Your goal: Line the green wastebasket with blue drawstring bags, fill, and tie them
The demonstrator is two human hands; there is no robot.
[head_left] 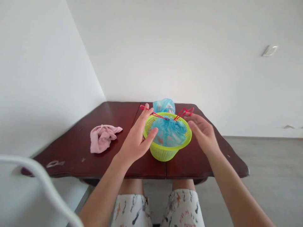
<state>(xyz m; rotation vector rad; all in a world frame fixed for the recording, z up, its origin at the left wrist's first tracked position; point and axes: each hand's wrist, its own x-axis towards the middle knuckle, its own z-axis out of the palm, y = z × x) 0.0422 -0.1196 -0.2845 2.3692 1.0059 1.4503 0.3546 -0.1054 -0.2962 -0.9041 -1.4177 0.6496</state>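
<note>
A light blue plastic bag [169, 134], gathered closed at its top, sits inside a yellow-green perforated basket [164, 154] on the table. Two red drawstring loops stretch outward from the gathered neck, one to each side. My left hand [137, 135] is beside the basket's left rim, thumb and fingers spread, with the left loop [155, 113] running by its fingertips. To the right of the basket, my right hand [204, 130] has loosely bent fingers close to the right loop [181, 113]; thumb and fingers look apart. Whether either hand touches a loop is unclear.
Behind the basket stands another light blue bag [163, 105], partly hidden. A crumpled pink cloth [103, 138] lies left on the dark red-brown table [78, 143]. White walls border the table's back and left. A blurred white cable [44, 179] crosses the lower left.
</note>
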